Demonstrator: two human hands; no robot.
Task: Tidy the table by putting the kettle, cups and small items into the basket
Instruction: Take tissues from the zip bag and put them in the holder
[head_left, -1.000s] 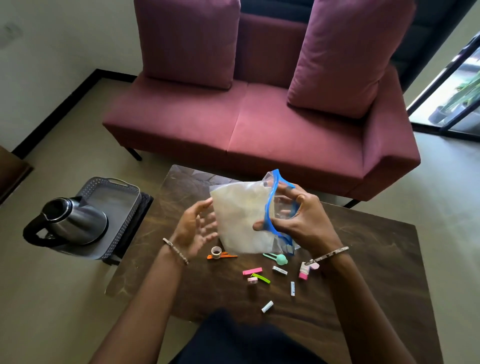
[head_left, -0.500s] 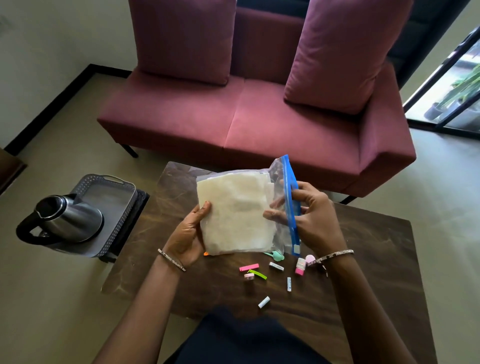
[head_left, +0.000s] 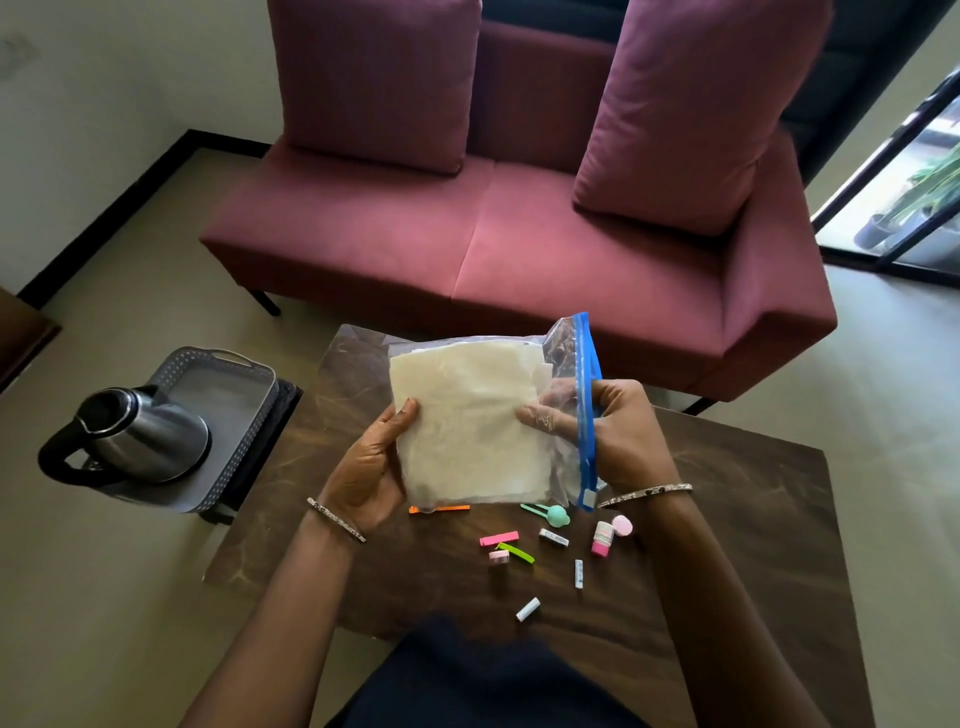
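Left hand (head_left: 371, 467) now grips the zip bag (head_left: 467, 415) too, right hand (head_left: 623, 431) still pinching it

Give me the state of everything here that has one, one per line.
zip bag: held above the table, zip end open
left hand: grips the bag's left edge
right hand: pinches the zip end, fingers inside
kettle: upright in the basket
small items: loose on the table

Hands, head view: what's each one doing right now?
Left hand: grips the zip-lock bag by its left edge.
Right hand: grips the same bag at its blue zipper end.
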